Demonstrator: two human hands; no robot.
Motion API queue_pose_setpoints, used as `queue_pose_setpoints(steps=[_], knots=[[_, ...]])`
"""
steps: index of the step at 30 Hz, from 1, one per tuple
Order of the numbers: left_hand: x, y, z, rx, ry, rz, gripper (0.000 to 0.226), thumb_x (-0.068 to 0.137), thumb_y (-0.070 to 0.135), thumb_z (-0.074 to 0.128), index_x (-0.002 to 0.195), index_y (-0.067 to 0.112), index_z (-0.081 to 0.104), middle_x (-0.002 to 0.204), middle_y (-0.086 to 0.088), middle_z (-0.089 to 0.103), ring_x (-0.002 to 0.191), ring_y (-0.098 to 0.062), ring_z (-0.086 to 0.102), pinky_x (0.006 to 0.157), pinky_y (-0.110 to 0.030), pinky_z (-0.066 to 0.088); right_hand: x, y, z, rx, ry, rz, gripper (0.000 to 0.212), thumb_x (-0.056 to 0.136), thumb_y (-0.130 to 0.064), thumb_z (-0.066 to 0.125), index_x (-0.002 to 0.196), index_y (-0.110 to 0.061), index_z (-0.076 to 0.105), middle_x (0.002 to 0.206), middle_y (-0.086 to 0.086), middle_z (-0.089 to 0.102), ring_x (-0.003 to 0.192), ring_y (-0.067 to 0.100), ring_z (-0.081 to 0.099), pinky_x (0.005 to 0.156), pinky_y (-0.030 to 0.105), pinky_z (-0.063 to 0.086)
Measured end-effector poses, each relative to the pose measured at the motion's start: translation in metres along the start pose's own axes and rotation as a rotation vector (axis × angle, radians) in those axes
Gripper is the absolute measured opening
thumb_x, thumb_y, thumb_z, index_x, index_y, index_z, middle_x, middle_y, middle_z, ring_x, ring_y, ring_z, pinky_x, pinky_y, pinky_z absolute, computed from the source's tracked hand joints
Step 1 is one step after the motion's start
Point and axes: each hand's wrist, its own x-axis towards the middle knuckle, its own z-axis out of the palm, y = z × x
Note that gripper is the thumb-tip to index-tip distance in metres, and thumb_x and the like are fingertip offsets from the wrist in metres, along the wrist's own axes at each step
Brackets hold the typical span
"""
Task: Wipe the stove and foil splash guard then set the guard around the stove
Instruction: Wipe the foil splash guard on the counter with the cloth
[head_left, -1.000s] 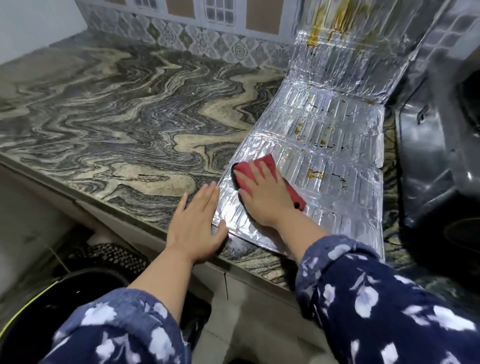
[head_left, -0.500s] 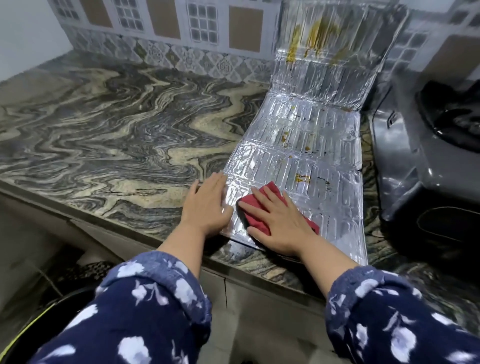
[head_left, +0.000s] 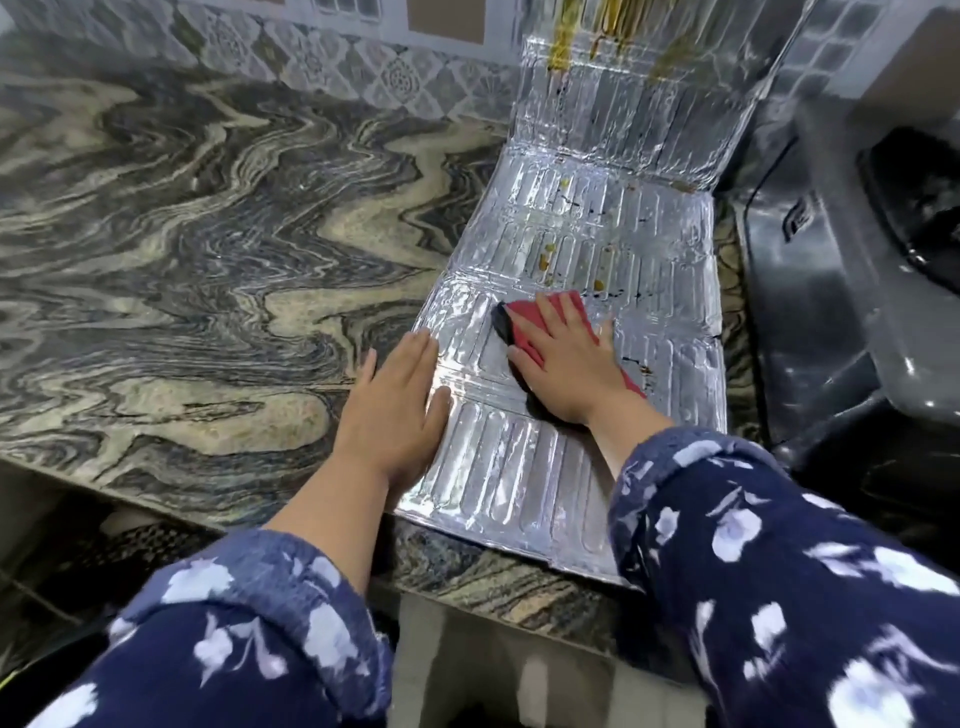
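The silver foil splash guard (head_left: 587, 249) lies unfolded on the marble counter, its far panel leaning up against the tiled wall with yellow-brown grease streaks. Small grease spots dot the middle panels. My right hand (head_left: 569, 374) presses a red cloth (head_left: 524, 325) flat on the guard's middle panel. My left hand (head_left: 395, 415) lies flat with fingers together on the guard's left edge, holding it down. The dark grey stove (head_left: 841, 291) stands just right of the guard.
The marble counter (head_left: 208, 260) stretches wide to the left of the guard. Its front edge (head_left: 156, 499) runs below my left forearm. A patterned tile wall (head_left: 311, 57) backs the counter. A dark bin (head_left: 31, 680) sits on the floor at lower left.
My right hand has pushed the red cloth away from the near edge, farther up the guard toward the spotted panel. My left hand stays pressed on the left edge. The camera has moved closer.
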Motion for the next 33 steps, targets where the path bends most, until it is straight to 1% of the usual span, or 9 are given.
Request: queue_pose_setpoints(steps=[6, 9, 12, 17, 20, 23, 27, 29, 33], knots=[[0.002, -0.001, 0.003, -0.001, 0.027, -0.021, 0.061, 0.098, 0.044, 0.022, 0.152, 0.022, 0.004, 0.16, 0.01, 0.0, 0.146, -0.004, -0.002, 0.119, -0.035, -0.006, 0.055, 0.029, -0.008, -0.038, 0.021, 0.099, 0.058, 0.095, -0.059, 0.011, 0.15, -0.039, 0.006, 0.162, -0.005, -0.007, 0.148, 0.021, -0.012, 0.112, 0.063, -0.012], [0.003, -0.002, 0.005, 0.032, 0.018, -0.023, 0.062, 0.097, 0.045, 0.018, 0.152, 0.02, 0.004, 0.16, 0.008, 0.001, 0.146, -0.005, -0.001, 0.12, -0.037, -0.003, 0.051, 0.025, -0.008, -0.032, 0.024, 0.089, 0.057, 0.097, -0.055, 0.011, 0.15, -0.037, 0.005, 0.162, -0.003, -0.009, 0.148, 0.023, -0.013, 0.114, 0.061, -0.009], [0.005, -0.001, 0.006, 0.047, 0.008, -0.03, 0.066, 0.092, 0.046, 0.014, 0.152, 0.018, 0.007, 0.16, 0.006, 0.005, 0.147, -0.006, 0.001, 0.12, -0.038, 0.0, 0.014, 0.01, -0.001, 0.021, 0.019, 0.018, 0.053, 0.098, -0.05, 0.013, 0.15, -0.039, 0.004, 0.161, -0.002, -0.01, 0.148, 0.023, -0.014, 0.117, 0.055, -0.009], [0.004, 0.001, 0.002, 0.067, -0.018, -0.032, 0.07, 0.089, 0.048, 0.012, 0.152, 0.017, 0.009, 0.16, 0.004, 0.007, 0.147, -0.009, 0.003, 0.119, -0.039, 0.001, -0.073, -0.016, 0.013, 0.046, 0.004, -0.131, 0.053, 0.097, -0.054, 0.016, 0.148, -0.046, 0.005, 0.162, -0.001, -0.007, 0.148, 0.023, -0.014, 0.117, 0.05, -0.01], [0.003, 0.003, 0.0, 0.065, -0.037, -0.029, 0.072, 0.088, 0.048, 0.012, 0.152, 0.016, 0.009, 0.16, 0.003, 0.008, 0.147, -0.01, 0.004, 0.119, -0.04, 0.001, -0.113, -0.007, 0.016, 0.037, -0.038, -0.198, 0.054, 0.095, -0.059, 0.02, 0.145, -0.051, 0.005, 0.161, -0.004, -0.009, 0.147, 0.022, -0.016, 0.118, 0.048, -0.011], [0.002, 0.003, -0.001, 0.065, -0.034, -0.035, 0.071, 0.088, 0.049, 0.013, 0.152, 0.018, 0.009, 0.16, 0.004, 0.008, 0.147, -0.01, 0.005, 0.119, -0.039, 0.001, -0.129, 0.017, 0.014, 0.003, -0.065, -0.222, 0.056, 0.091, -0.065, 0.017, 0.144, -0.055, 0.002, 0.16, -0.008, -0.012, 0.147, 0.019, -0.018, 0.117, 0.046, -0.011], [0.003, 0.001, 0.001, 0.063, -0.027, -0.036, 0.072, 0.088, 0.049, 0.014, 0.152, 0.017, 0.011, 0.16, 0.004, 0.009, 0.147, -0.009, 0.006, 0.118, -0.038, 0.0, -0.112, 0.044, 0.009, -0.008, -0.036, -0.172, 0.057, 0.091, -0.067, 0.015, 0.144, -0.054, 0.0, 0.161, -0.008, -0.01, 0.147, 0.02, -0.016, 0.118, 0.049, -0.007], [0.005, -0.001, 0.003, 0.063, -0.014, -0.031, 0.072, 0.088, 0.051, 0.013, 0.152, 0.017, 0.012, 0.16, 0.003, 0.01, 0.147, -0.009, 0.006, 0.118, -0.039, 0.001, -0.093, 0.055, 0.005, -0.012, -0.003, -0.115, 0.057, 0.092, -0.067, 0.015, 0.145, -0.052, 0.001, 0.161, -0.006, -0.008, 0.148, 0.021, -0.013, 0.119, 0.05, -0.005], [0.006, -0.005, 0.005, 0.074, -0.003, -0.012, 0.079, 0.084, 0.057, 0.006, 0.152, 0.018, 0.013, 0.16, 0.002, 0.012, 0.147, -0.01, 0.008, 0.118, -0.038, 0.002, -0.052, 0.075, -0.002, 0.012, 0.019, 0.027, 0.061, 0.09, -0.069, 0.015, 0.146, -0.049, 0.003, 0.162, -0.004, -0.006, 0.148, 0.024, -0.011, 0.118, 0.053, -0.002]])
